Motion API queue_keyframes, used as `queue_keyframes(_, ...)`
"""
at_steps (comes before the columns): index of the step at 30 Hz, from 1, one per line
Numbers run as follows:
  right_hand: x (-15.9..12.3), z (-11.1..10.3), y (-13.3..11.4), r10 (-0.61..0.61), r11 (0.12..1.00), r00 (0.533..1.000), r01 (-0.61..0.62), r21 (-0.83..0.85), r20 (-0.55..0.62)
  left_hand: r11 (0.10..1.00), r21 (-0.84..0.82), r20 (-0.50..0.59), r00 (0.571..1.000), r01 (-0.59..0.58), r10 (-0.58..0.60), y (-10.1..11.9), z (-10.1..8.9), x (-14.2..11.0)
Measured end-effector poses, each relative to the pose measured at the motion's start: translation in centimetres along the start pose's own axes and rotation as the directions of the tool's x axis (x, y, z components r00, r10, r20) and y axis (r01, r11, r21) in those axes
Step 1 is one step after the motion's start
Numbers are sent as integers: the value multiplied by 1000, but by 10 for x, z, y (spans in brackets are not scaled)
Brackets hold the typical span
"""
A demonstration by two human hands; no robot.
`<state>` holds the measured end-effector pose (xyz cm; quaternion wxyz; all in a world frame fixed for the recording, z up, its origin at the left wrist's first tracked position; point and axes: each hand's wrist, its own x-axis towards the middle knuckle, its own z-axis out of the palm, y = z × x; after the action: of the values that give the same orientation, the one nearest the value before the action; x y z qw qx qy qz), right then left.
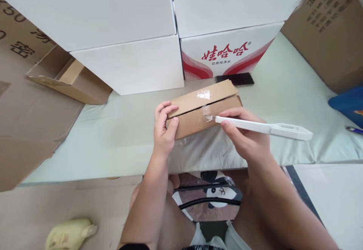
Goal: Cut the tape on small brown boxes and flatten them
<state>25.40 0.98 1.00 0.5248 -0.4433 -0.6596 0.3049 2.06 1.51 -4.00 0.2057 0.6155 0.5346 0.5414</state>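
A small brown cardboard box (190, 123) lies tilted on the pale green cloth, with a dark slit between its two top flaps. My left hand (166, 125) grips its left end, fingers on the far flap and thumb on the near one. In my right hand (245, 133) is a white utility knife (255, 125), pinched between thumb and fingers, its handle pointing right. The short blade touches the clear tape (207, 110) on the near flap, just below the slit. Another bit of tape shines on the far flap.
White cartons (127, 67) stand stacked behind, one with red lettering (227, 53). A black phone (236, 79) lies before them. Large brown cartons flank both sides, with an open cardboard tray (70, 76) at left. A blue object (348, 104) and a pen (354, 130) lie right; a yellow bottle (69, 235) is below left.
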Motion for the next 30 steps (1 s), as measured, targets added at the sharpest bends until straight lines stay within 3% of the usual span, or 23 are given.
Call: queue_keyframes(30,1,0,1,14,1000,1000,-14,-13,3,1000,-14,-19,1000,-6,6,0,1,0)
